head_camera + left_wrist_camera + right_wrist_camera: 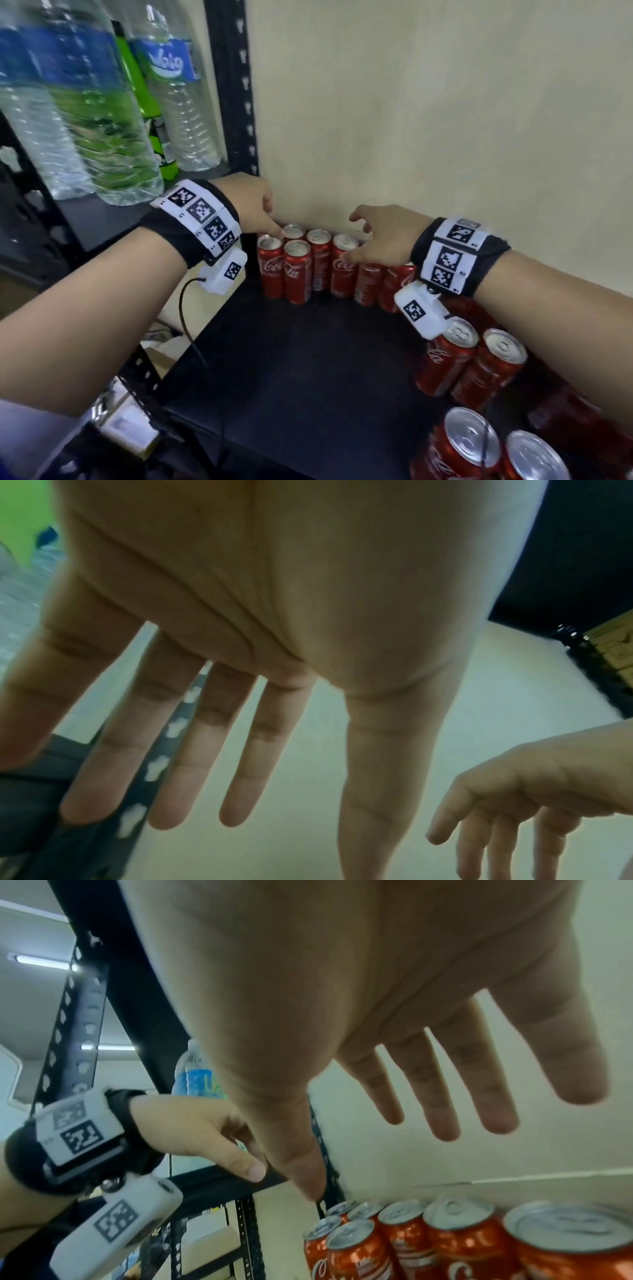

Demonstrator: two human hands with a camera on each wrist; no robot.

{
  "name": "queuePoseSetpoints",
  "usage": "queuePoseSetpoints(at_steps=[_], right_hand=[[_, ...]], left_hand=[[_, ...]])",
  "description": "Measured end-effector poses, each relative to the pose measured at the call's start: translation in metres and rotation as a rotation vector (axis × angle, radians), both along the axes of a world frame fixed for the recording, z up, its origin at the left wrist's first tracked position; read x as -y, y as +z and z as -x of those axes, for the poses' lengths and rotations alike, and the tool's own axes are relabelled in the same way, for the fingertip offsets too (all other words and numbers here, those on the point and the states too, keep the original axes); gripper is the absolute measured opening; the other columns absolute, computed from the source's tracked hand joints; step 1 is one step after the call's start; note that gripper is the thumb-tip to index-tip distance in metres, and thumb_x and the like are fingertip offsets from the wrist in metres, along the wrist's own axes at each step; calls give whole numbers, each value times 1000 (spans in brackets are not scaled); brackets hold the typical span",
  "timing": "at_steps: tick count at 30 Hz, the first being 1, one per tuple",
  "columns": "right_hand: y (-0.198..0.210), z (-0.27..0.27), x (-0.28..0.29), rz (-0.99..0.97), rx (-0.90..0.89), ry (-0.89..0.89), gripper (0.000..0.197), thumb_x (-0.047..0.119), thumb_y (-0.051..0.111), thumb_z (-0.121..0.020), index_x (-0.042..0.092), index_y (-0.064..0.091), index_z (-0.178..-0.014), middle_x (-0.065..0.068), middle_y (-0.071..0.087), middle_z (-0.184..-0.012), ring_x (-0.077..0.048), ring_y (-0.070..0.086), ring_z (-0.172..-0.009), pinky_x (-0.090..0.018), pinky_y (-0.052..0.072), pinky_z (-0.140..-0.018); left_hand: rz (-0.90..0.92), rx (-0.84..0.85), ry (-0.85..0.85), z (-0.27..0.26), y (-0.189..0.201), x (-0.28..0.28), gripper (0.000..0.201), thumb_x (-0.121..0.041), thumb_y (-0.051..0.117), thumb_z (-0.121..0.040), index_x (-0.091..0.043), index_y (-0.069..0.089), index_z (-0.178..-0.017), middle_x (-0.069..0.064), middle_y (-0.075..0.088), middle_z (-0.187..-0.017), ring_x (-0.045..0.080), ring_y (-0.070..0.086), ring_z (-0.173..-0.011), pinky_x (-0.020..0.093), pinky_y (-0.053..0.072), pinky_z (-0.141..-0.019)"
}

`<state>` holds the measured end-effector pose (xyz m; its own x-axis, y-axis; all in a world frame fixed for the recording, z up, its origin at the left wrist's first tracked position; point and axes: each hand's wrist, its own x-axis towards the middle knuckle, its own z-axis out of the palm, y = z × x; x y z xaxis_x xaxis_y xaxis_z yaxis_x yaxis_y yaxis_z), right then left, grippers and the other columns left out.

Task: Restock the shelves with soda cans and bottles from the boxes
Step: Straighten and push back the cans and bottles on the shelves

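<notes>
Red cola cans (298, 263) stand in a row along the back wall of the black shelf (291, 359); the same cans (428, 1240) show low in the right wrist view. My left hand (253, 205) hovers over the row's left end, fingers straight and spread (236, 777), holding nothing. My right hand (373, 233) hangs just above the cans in the middle of the row, fingers spread and empty (441, 1096). Whether either hand touches a can top I cannot tell.
More red cans (479, 359) stand at the shelf's right side and front right (496, 452). Water bottles (85, 120) and a green bottle (144, 102) fill the neighbouring shelf on the left, behind a black upright post (239, 85). A cream wall (428, 120) backs the shelf.
</notes>
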<state>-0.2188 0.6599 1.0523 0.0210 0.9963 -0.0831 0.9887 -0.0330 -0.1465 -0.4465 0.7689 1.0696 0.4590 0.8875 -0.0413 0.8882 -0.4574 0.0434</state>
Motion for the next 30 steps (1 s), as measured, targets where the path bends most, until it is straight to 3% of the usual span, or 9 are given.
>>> queuePoseSetpoints(at_steps=[4,7,12,14,16,19,23,26,30], right_hand=[[-16,38,-36,-44,-33,35,77,62,68,-82,25,43,-144,-2,60,-133,-23,60,-114,-38,51,-96],[-26,62,-56,-74,-43,44,62,57,69,-83,22,54,-132,-3,66,-122,-24,62,-105,-38,54,-90],[-42,83,-80,-56,-77,41,48,40,71,-84,21,59,-126,0,67,-116,-19,61,-94,-30,51,-79],[-47,88,-84,-51,-80,37,47,37,74,-81,23,61,-125,3,65,-107,-17,59,-90,-27,47,-76],[-52,92,-87,-57,-68,15,40,36,77,-77,24,65,-114,2,69,-100,-20,64,-88,-31,52,-76],[-60,96,-90,-76,-35,-21,34,38,78,-72,22,68,-100,1,67,-91,-22,67,-84,-34,55,-73],[-67,98,-92,-126,38,-11,47,37,80,-68,22,66,-111,-3,61,-101,-25,63,-92,-33,51,-78],[-70,99,-91,-127,60,-9,55,40,81,-68,24,64,-118,-4,59,-105,-27,61,-95,-36,52,-83],[-72,100,-86,-103,83,-28,59,43,83,-68,22,63,-119,-4,53,-108,-26,59,-95,-33,45,-75]], left_hand=[[-35,-44,38,9,-19,-16,50,-56,78,-77,-13,70,-102,3,69,-96,20,66,-83,31,50,-62],[-43,71,76,4,-41,-31,33,-45,78,-76,-14,69,-84,3,68,-81,20,65,-72,28,46,-55],[-7,201,146,5,-96,-56,31,-37,70,-83,-15,66,-103,6,67,-99,24,64,-85,32,54,-70],[6,283,126,7,-111,-57,39,-38,71,-78,-20,65,-112,5,65,-107,25,65,-93,38,58,-82],[6,338,87,5,-118,-54,47,-37,75,-73,-24,64,-118,4,60,-111,26,64,-97,41,57,-87],[13,326,17,2,-118,-50,38,-37,73,-69,-26,66,-104,-2,56,-104,22,63,-97,37,56,-83],[23,327,-22,-2,-114,-47,29,-32,75,-74,-18,69,-99,3,56,-107,24,62,-95,39,55,-85],[10,326,-33,-1,-115,-46,34,-25,76,-75,-14,70,-106,5,54,-112,27,62,-99,42,55,-87],[1,313,-35,2,-117,-43,53,-21,81,-74,-14,60,-122,6,51,-124,30,59,-109,43,52,-92]])
